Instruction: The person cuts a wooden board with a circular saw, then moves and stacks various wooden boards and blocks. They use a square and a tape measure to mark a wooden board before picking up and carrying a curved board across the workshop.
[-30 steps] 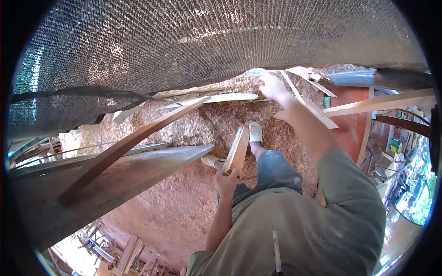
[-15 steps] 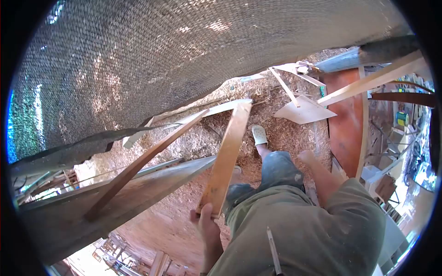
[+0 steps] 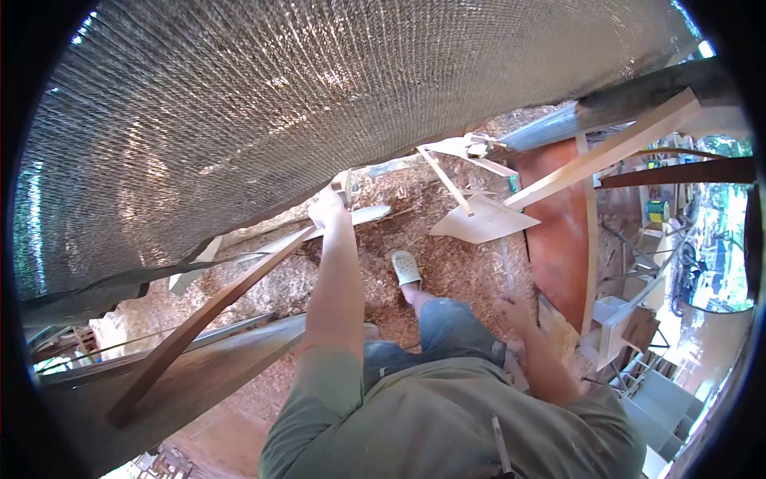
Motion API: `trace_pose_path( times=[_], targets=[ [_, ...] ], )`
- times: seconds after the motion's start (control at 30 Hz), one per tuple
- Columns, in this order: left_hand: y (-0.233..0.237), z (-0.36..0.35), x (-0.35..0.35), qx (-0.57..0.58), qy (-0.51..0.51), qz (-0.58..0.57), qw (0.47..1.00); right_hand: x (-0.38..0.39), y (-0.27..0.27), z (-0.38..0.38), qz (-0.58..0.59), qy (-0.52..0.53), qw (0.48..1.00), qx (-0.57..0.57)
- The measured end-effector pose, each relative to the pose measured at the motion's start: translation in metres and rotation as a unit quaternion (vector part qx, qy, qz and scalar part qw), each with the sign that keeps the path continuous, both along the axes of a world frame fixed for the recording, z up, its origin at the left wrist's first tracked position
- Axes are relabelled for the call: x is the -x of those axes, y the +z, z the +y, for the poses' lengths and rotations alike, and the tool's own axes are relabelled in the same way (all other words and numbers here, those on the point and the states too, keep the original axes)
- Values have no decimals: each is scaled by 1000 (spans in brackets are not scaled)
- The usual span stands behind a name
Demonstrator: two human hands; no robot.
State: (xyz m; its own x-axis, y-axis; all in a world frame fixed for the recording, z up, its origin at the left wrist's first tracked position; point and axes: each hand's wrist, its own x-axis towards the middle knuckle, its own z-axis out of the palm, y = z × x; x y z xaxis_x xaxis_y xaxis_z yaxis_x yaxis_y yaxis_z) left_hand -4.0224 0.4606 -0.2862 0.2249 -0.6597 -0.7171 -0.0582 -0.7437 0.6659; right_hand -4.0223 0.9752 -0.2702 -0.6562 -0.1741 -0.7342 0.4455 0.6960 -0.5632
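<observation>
My left hand point(image 3: 327, 209) is stretched forward at the lower edge of the mesh netting point(image 3: 263, 104). It is closed around a pale wooden plank point(image 3: 345, 180), of which only a short piece shows; the netting seems to hide the rest. A long white strip point(image 3: 369, 214) lies just below that hand, and a brown wooden bar point(image 3: 215, 307) slants up toward it. My right hand point(image 3: 517, 313) hangs low beside my leg, fingers curled. Whether anything is inside them is hidden.
Wood shavings point(image 3: 455, 271) cover the ground around my clog point(image 3: 405, 267). A pale flat panel point(image 3: 485, 220) and a reddish-brown board point(image 3: 558, 239) stand ahead to the right. A long timber point(image 3: 614, 148) slants across them. A thick beam point(image 3: 215, 371) runs along my left.
My left hand has swung forward and up from beside my hip, taking the plank toward the netting. My right hand has dropped slightly. The view has shifted to the right.
</observation>
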Motion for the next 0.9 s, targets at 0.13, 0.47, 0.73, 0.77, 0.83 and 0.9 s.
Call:
trace_pose_path(
  times=[0.13,0.47,0.73,0.77,0.83,0.9],
  targets=[
    [-72,-21,5,-112,-52,185,975,-3,43,14,-54,-68,996,-17],
    [-13,95,-176,-129,-328,103,930,-33,1,14,-203,3,967,-157],
    [-43,170,-476,31,-533,-234,812,25,-12,-131,-111,65,978,161],
    [-87,177,-518,112,-456,-183,864,19,11,-155,-111,91,976,163],
    [42,140,-521,-91,-320,-155,930,-6,47,-185,-38,35,991,127],
    [21,113,-561,-3,-121,-243,962,-24,57,-194,-43,81,990,105]
  ],
)
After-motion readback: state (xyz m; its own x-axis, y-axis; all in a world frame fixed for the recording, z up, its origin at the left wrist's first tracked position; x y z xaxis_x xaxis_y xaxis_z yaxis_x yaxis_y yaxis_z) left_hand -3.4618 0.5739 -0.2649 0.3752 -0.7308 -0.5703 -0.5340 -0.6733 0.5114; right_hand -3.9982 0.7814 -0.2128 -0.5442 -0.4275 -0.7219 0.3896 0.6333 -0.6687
